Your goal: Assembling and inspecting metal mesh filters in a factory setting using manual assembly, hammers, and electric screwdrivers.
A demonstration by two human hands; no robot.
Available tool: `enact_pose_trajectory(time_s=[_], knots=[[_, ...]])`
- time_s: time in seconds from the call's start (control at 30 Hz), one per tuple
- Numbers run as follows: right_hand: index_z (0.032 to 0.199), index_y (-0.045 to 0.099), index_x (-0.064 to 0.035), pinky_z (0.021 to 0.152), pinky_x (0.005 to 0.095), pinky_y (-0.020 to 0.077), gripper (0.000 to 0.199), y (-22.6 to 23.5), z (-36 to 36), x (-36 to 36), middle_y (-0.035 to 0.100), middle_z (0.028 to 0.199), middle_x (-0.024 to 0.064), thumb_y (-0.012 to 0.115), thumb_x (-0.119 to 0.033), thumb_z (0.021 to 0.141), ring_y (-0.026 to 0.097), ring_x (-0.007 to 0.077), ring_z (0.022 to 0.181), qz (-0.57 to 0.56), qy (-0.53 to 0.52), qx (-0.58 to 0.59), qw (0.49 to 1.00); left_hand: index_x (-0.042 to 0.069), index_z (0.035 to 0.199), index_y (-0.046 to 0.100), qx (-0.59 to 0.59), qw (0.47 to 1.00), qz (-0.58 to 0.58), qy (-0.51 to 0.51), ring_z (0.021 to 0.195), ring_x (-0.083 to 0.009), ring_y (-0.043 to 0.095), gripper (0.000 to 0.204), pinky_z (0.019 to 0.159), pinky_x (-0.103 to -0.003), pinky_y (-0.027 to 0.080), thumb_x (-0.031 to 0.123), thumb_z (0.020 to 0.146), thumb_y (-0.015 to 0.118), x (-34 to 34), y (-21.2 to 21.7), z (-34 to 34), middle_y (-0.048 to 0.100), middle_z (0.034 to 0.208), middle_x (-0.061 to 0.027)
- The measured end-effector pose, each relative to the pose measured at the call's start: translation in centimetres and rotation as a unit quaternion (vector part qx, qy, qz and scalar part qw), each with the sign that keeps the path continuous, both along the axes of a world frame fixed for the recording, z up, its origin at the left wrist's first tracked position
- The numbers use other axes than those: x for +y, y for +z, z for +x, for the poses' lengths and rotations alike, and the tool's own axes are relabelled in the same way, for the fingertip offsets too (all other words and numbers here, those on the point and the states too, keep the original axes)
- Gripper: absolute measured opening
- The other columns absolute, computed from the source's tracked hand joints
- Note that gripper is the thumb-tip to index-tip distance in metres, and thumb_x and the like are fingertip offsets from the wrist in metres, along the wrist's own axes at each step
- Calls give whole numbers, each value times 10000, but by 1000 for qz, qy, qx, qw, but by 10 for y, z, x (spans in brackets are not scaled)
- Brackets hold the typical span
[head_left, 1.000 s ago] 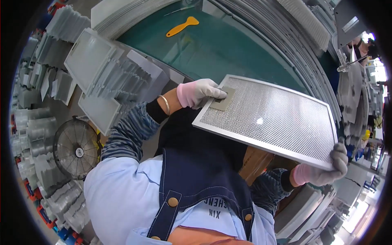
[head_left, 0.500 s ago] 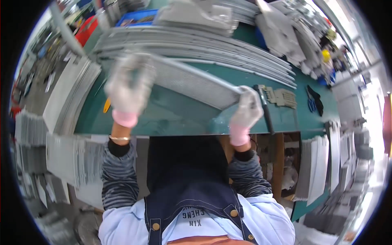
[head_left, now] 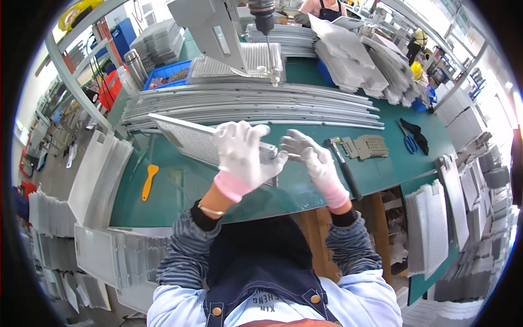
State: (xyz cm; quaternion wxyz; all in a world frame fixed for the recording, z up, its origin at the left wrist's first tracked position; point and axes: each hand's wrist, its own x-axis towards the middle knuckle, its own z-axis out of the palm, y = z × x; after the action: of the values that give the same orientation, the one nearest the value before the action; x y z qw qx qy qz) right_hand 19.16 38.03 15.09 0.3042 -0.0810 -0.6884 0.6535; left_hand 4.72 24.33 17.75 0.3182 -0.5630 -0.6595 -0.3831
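Note:
A flat grey perforated metal panel (head_left: 188,140) with a pale rim stands tilted on edge over the green bench. Toward its right end my left hand (head_left: 239,155), in a white glove with a pink cuff, is closed on it, thumb near the end. My right hand (head_left: 316,166), gloved alike, is just right of that end, its fingers curled and pressed together; what they hold, if anything, is too small to make out. A hammer (head_left: 344,169) with a dark handle lies right of my right hand. Beside it are beige-grey flat pieces (head_left: 368,147).
Long metal strips (head_left: 250,103) lie stacked across the bench behind the panel. An orange scraper (head_left: 149,182) lies at left, blue-handled scissors (head_left: 409,143) at right. A power driver (head_left: 264,19) hangs above the far side. Panels stand stacked at the left (head_left: 101,180) and right (head_left: 427,226).
The panel has swung so its far end points left. My left hand has moved from its left part to near its right end. My right hand has come off the panel's corner.

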Motion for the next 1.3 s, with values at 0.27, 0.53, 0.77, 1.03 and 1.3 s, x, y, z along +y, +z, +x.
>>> enact_pose_trajectory(time_s=[0.27,0.53,0.77,1.03,1.3], knots=[[1066,647,-25,864,439,500,376,-94,34,109,660,1068,180,645,-340,862,611,369,1017,388,-275,-316,821,101,1020,553,30,999,-12,4,812,-277,505,494,818,-439,352,358,654,763,-9,-8,-12,505,866,-71],[989,601,-62,805,445,520,161,-139,37,141,610,997,139,529,-71,845,630,345,924,506,-378,-467,619,101,1061,572,61,998,-6,2,829,-290,500,578,873,-490,371,440,645,784,-11,-23,-12,493,842,-69],[1193,552,-19,555,281,475,246,-74,27,74,590,830,40,522,-83,958,585,130,661,102,-162,-198,962,59,1110,591,48,993,-100,47,862,-312,519,798,959,-522,360,622,576,778,-20,-23,-16,546,880,-109],[1238,477,8,445,224,396,276,-8,28,-62,519,795,31,466,-150,1012,504,87,557,-220,-175,73,957,86,1046,531,10,998,-8,65,925,-303,475,571,890,-488,334,398,622,753,7,-30,-9,488,911,-98],[1303,462,9,423,237,404,314,-9,10,-72,505,759,17,418,-79,1005,471,78,502,-216,-196,18,956,31,1148,535,-2,998,-6,55,926,-317,467,685,896,-492,342,393,609,753,16,-32,-15,500,929,-112]])
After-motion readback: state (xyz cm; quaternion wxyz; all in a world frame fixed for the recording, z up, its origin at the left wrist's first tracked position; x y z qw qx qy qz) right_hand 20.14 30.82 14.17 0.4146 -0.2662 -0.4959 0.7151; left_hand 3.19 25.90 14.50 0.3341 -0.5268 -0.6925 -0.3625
